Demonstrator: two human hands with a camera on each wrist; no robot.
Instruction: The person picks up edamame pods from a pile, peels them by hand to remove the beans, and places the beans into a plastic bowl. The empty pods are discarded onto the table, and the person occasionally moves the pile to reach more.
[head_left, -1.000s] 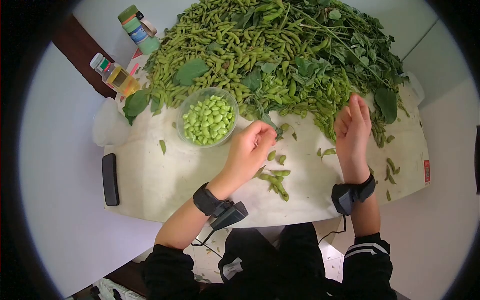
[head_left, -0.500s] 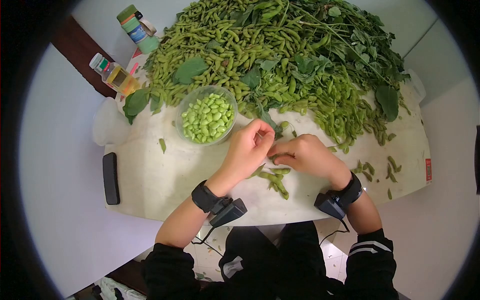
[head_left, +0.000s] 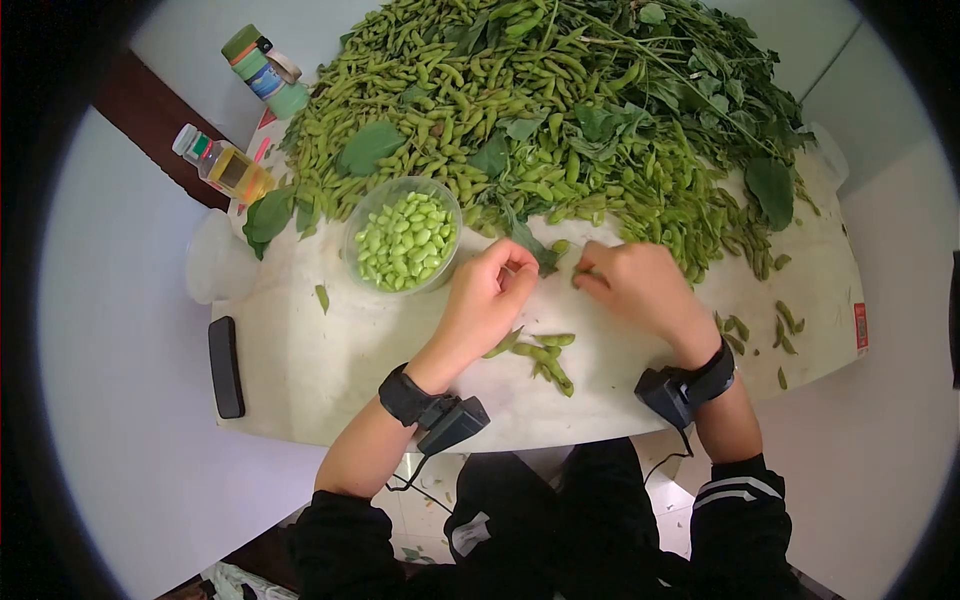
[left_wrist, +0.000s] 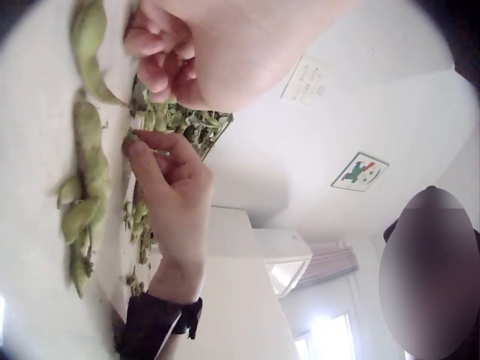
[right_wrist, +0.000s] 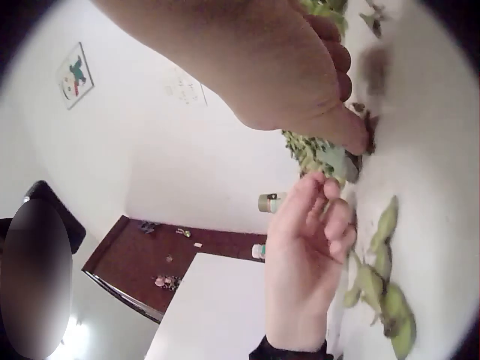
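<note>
White walls (right_wrist: 187, 165), poster (left_wrist: 361, 171), pale table (head_left: 330, 350)

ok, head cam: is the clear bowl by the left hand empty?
No, the bowl is filled close to its rim with shelled beans.
</note>
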